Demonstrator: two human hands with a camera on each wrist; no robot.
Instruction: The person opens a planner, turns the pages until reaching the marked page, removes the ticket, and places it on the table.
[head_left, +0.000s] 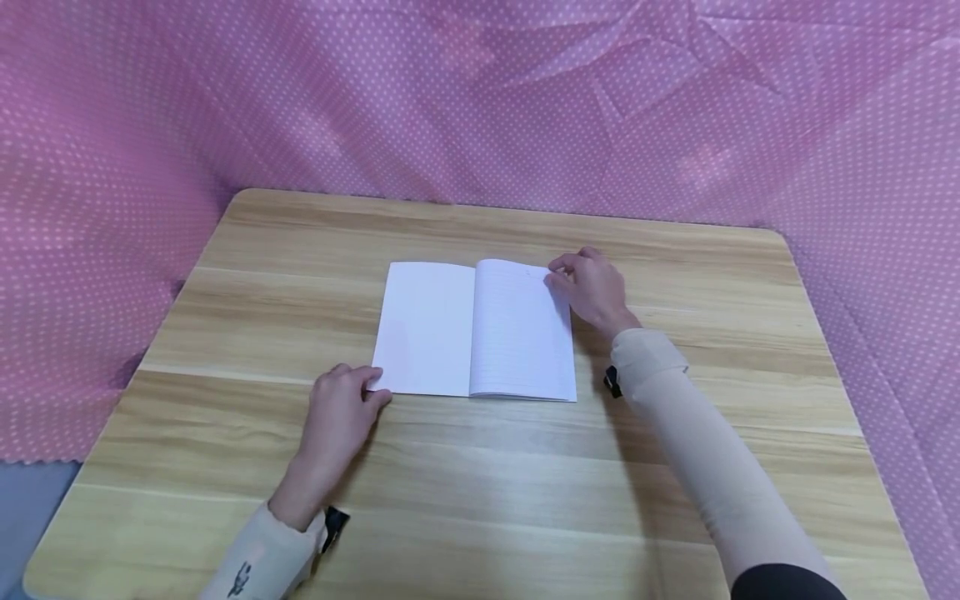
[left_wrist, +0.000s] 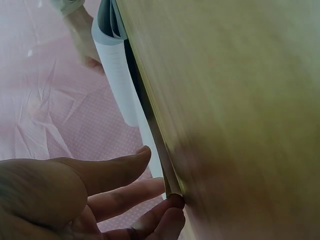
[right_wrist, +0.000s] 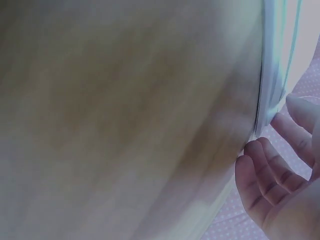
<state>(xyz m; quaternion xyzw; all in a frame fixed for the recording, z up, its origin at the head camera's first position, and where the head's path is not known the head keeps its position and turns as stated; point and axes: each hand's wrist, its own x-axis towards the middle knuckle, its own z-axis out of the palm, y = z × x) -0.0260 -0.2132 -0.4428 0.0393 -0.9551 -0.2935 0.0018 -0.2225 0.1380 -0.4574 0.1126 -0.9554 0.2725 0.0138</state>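
Observation:
An open notebook [head_left: 423, 333] lies flat on the table, its left page blank white and its right page [head_left: 521, 342] ruled with faint lines. My left hand [head_left: 341, 417] rests at the near left corner, fingertips touching the edge; in the left wrist view the thumb [left_wrist: 125, 167] stands apart from the fingers. At the far right corner my right hand [head_left: 596, 287] pinches the page between thumb and forefinger, as the right wrist view shows, while the other fingers [right_wrist: 255, 175] rest on the table beside it. Several page edges [right_wrist: 282, 50] bow upward there.
The wood-grain table [head_left: 487, 492] has rounded corners. A pink dotted cloth [head_left: 480, 108] hangs behind it and along both sides. Dark straps [head_left: 335, 529] show at the cuffs of the light sleeves.

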